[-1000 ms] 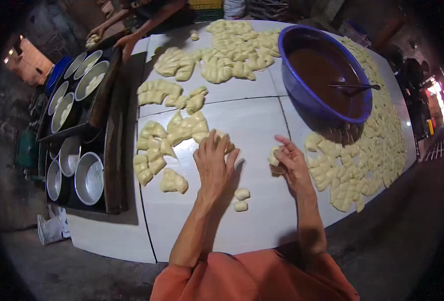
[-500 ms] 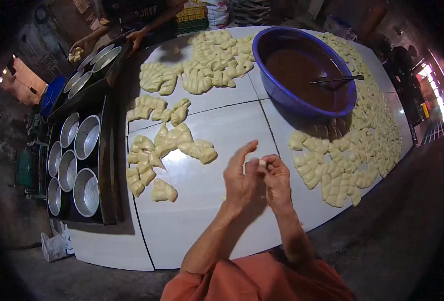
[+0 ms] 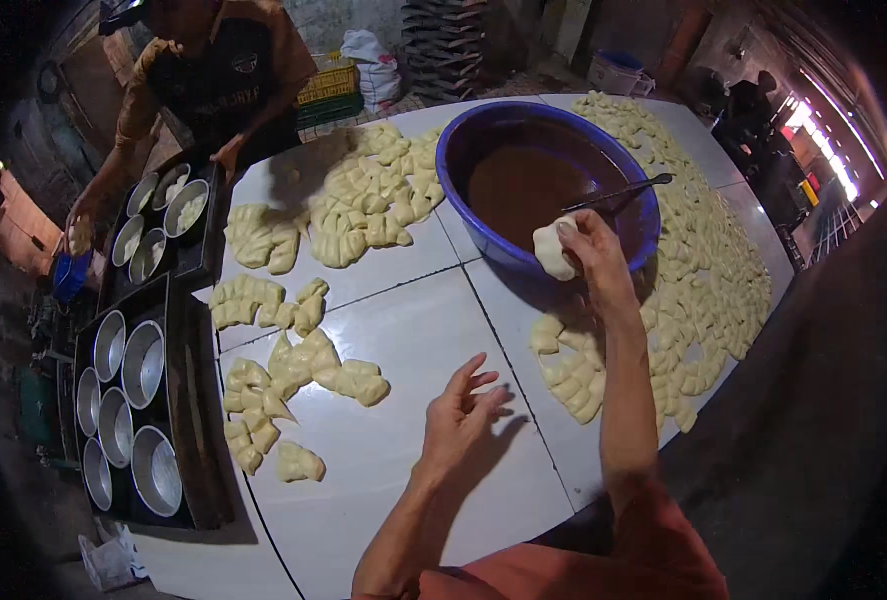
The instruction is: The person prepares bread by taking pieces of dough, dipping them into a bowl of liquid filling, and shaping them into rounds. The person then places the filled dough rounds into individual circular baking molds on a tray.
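Observation:
My right hand (image 3: 593, 245) pinches a pale, flattened dough piece (image 3: 553, 250) at the near side of the blue bowl (image 3: 485, 225), which holds brown filling (image 3: 523, 185) and a dark-handled utensil (image 3: 641, 188). My left hand (image 3: 463, 415) is lower and farther left, open with curved fingers above the white tiled table (image 3: 393, 520), holding nothing. To its left lie loose clusters of cut dough (image 3: 308, 365); a sheet of small dough pieces (image 3: 713, 290) spreads along the right of the table.
At the left, dark trays (image 3: 191, 460) hold round metal pans (image 3: 155, 485), some upper ones with dough. A co-worker (image 3: 203, 80) stands beyond them with hands at the tray. Crates (image 3: 323, 95), a sack (image 3: 373, 75) and stacked dark objects (image 3: 443, 50) are behind the table.
My right hand has risen forward to the bowl with the dough piece. My left hand has moved away from it and downward, fingers apart. The view has shifted, showing more of the co-worker.

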Available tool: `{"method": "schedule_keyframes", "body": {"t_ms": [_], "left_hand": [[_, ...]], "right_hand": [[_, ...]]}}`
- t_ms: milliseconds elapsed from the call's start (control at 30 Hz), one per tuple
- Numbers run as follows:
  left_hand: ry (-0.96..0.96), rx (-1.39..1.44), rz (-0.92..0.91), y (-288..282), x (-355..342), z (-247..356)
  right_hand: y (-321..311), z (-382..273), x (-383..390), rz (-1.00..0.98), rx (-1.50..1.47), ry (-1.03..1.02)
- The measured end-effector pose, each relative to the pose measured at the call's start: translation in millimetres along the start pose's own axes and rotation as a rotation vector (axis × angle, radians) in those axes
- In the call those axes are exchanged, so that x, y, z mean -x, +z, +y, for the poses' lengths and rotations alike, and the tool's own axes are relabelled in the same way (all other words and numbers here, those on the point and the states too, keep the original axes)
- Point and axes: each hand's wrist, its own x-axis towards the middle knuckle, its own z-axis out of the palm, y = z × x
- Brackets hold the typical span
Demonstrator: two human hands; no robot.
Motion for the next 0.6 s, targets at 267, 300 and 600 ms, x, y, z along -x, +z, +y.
{"method": "schedule_keyframes", "body": {"t_ms": [267,300,600], "left_hand": [[-0.02,-0.257,0.001,-28.2,3.0,-1.8],[-0.02,-0.256,0.011,-29.3,4.1,-1.0],[-0.117,0.015,-0.04,-1.4,-17.8,18.7]], "right_hand": [[-50.4,70.0,-93.5,-0.569,1.1,0.167],[-44.4,62.0,-91.4,-0.656,1.079,0.261],[6.3,2.9,0.0,-0.255,-0.229,0.288]]}}
